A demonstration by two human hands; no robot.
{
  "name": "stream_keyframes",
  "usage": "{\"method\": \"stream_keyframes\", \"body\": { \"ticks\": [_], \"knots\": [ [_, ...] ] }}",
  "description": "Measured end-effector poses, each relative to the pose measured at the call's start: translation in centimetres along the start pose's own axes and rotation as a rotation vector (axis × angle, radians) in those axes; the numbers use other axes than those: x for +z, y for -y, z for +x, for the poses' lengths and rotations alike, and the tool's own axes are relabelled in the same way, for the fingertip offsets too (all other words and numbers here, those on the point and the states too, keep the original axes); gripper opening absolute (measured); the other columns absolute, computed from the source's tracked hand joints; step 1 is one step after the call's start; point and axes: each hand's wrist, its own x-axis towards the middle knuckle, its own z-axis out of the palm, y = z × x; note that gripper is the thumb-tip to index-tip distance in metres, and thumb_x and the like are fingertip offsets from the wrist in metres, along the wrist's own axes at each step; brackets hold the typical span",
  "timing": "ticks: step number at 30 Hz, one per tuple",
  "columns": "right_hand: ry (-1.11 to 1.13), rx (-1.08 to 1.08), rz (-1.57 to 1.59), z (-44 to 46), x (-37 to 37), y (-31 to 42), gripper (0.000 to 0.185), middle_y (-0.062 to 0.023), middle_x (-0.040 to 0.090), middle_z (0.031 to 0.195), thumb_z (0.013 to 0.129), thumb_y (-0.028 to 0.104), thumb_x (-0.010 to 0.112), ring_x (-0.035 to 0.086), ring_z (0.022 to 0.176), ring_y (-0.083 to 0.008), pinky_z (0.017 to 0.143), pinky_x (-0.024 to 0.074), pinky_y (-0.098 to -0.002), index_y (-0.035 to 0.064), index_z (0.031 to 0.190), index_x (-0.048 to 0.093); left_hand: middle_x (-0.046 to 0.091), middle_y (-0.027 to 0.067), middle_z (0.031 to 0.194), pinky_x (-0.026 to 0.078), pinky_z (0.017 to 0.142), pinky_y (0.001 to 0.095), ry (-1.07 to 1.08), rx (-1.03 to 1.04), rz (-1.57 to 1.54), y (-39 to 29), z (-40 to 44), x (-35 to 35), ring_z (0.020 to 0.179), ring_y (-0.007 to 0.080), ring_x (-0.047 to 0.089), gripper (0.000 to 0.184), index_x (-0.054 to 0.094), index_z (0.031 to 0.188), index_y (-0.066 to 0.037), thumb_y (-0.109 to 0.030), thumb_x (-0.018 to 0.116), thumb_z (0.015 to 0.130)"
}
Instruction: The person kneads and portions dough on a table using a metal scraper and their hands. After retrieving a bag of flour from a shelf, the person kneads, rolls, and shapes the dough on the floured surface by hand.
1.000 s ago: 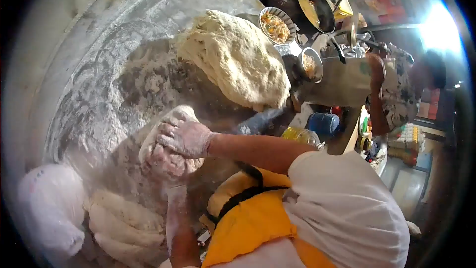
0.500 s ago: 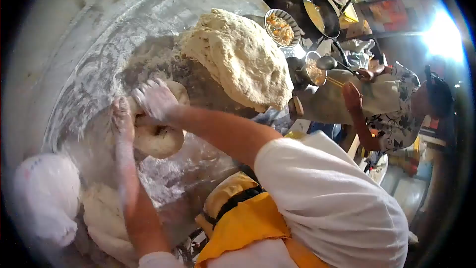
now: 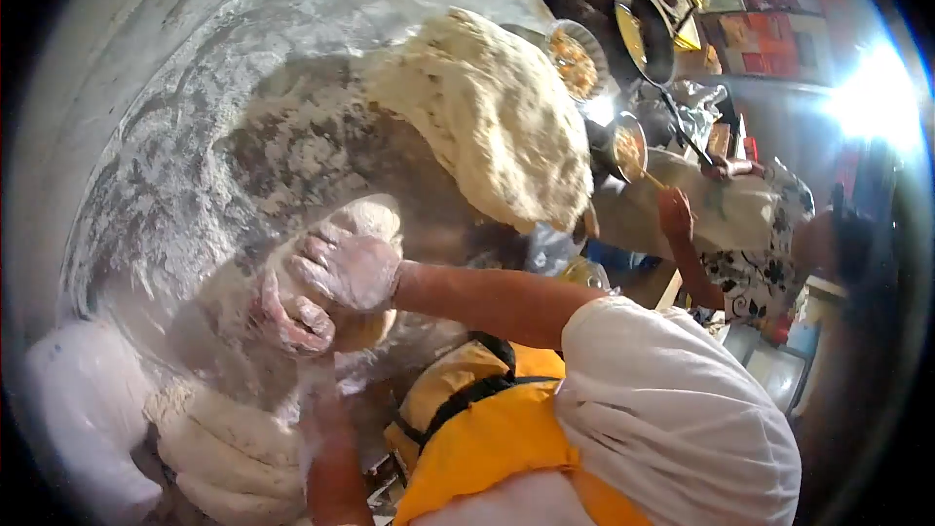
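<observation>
A floury piece of dough lies on the flour-dusted metal worktop under both hands. My right hand rests palm down on top of it, fingers stretched and slightly apart. Close beside it, my left hand has its fingers curled in against the near left side of the dough. Both hands are white with flour. The dough between and below them is partly hidden. A much larger mound of dough sits farther up, and another lump of dough is beside my left forearm.
A floury white bag or cloth bundle is at the lower left. Beyond the large mound are a bowl of food, a frying pan and a pot. A co-worker holds utensils at the right.
Both hands have moved right and down in the view. My right hand has flattened onto the dough, and my left fingers have curled in. The dough looks longer, its hollow covered.
</observation>
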Motion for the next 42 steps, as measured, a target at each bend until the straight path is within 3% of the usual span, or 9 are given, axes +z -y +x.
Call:
{"method": "stream_keyframes", "body": {
  "ticks": [10, 15, 19, 24, 32, 36, 39, 41, 42],
  "knots": [
    [0.326, 0.292, 0.171, 13.1, 3.2, -8.1, 0.065, -0.0191, 0.068, 0.120, 0.078, 0.049, 0.080, 0.066, 0.113, -0.0394, 0.097, 0.0529, -0.0520, 0.0048, 0.122, 0.064, 0.060, 0.0176, 0.140, 0.054, 0.097, 0.0464, -0.093, 0.327, 0.166, 10.4, 9.7, 4.8, 0.123, 0.0396, 0.059, 0.045, 0.057, 0.140, -0.005, -0.026, 0.061, 0.100],
    [0.100, 0.041, 0.089, 3.2, -6.6, 1.9, 0.086, -0.0202, 0.056, 0.135, 0.075, 0.054, 0.078, 0.053, 0.124, -0.0408, 0.106, 0.0422, -0.0511, 0.0030, 0.139, 0.051, 0.061, 0.0153, 0.137, 0.052, 0.099, 0.0496, 0.663, 0.214, 0.482, 5.2, 10.8, -2.9, 0.123, 0.0361, 0.060, 0.044, 0.058, 0.139, -0.020, -0.028, 0.057, 0.095],
    [0.247, 0.040, -0.072, -3.0, -7.9, 4.7, 0.096, -0.0173, 0.055, 0.141, 0.072, 0.046, 0.082, 0.051, 0.129, -0.0368, 0.106, 0.0402, -0.0560, 0.0032, 0.148, 0.043, 0.068, 0.0098, 0.121, 0.048, 0.093, 0.0500, 0.370, 0.070, 0.304, -7.1, 3.2, -7.2, 0.109, 0.0307, 0.063, 0.051, 0.073, 0.121, -0.014, -0.048, 0.068, 0.083],
    [0.064, -0.039, -0.080, -1.0, -2.3, 1.6, 0.058, -0.0131, 0.060, 0.134, 0.086, 0.037, 0.059, 0.057, 0.122, -0.0323, 0.102, 0.0428, -0.0549, 0.0071, 0.136, 0.061, 0.066, 0.0142, 0.128, 0.039, 0.107, 0.0554, 0.021, 0.057, 0.253, -3.8, -0.8, -2.6, 0.115, 0.0349, 0.062, 0.053, 0.069, 0.128, -0.010, -0.050, 0.054, 0.097],
    [0.019, 0.018, 0.091, 10.4, 2.2, -7.2, 0.086, -0.0182, 0.065, 0.117, 0.064, 0.042, 0.082, 0.064, 0.103, -0.0404, 0.089, 0.0514, -0.0527, 0.0065, 0.138, 0.057, 0.067, 0.0136, 0.129, 0.048, 0.100, 0.0500, 0.053, 0.067, 0.360, 5.6, 10.0, 3.0, 0.110, 0.0324, 0.066, 0.044, 0.063, 0.133, -0.009, -0.039, 0.051, 0.103],
    [0.656, 0.578, 0.442, 14.2, -0.8, -6.6, 0.074, -0.0180, 0.066, 0.119, 0.068, 0.047, 0.084, 0.063, 0.111, -0.0389, 0.093, 0.0519, -0.0489, 0.0049, 0.123, 0.060, 0.068, 0.0133, 0.129, 0.053, 0.097, 0.0473, -0.131, 0.644, 1.260, 10.3, 10.8, 5.7, 0.108, 0.0312, 0.068, 0.040, 0.060, 0.135, -0.008, -0.033, 0.049, 0.106],
    [0.238, 0.119, -0.043, 7.0, -5.5, 0.3, 0.086, -0.0179, 0.059, 0.129, 0.070, 0.050, 0.085, 0.056, 0.118, -0.0394, 0.101, 0.0446, -0.0520, 0.0045, 0.136, 0.053, 0.066, 0.0122, 0.134, 0.055, 0.094, 0.0486, 0.414, 0.505, 0.674, 3.3, 14.8, -1.6, 0.111, 0.0291, 0.068, 0.039, 0.061, 0.135, -0.013, -0.035, 0.052, 0.104],
    [0.162, -0.065, 0.003, 2.1, -7.8, 1.7, 0.087, -0.0162, 0.055, 0.136, 0.075, 0.049, 0.081, 0.052, 0.124, -0.0375, 0.103, 0.0420, -0.0529, 0.0052, 0.142, 0.048, 0.071, 0.0081, 0.126, 0.052, 0.100, 0.0420, 0.782, -0.250, 0.399, -4.3, 14.2, -6.5, 0.111, 0.0284, 0.068, 0.033, 0.066, 0.125, -0.010, -0.028, 0.046, 0.106],
    [0.173, -0.096, 0.102, 0.7, -8.2, 1.5, 0.086, -0.0161, 0.052, 0.139, 0.078, 0.048, 0.078, 0.050, 0.128, -0.0365, 0.105, 0.0405, -0.0530, 0.0051, 0.145, 0.046, 0.068, 0.0096, 0.130, 0.046, 0.103, 0.0481, 0.645, -0.196, 0.284, -3.3, 9.5, -5.7, 0.118, 0.0300, 0.063, 0.039, 0.066, 0.129, -0.012, -0.036, 0.049, 0.103]
  ]
}}
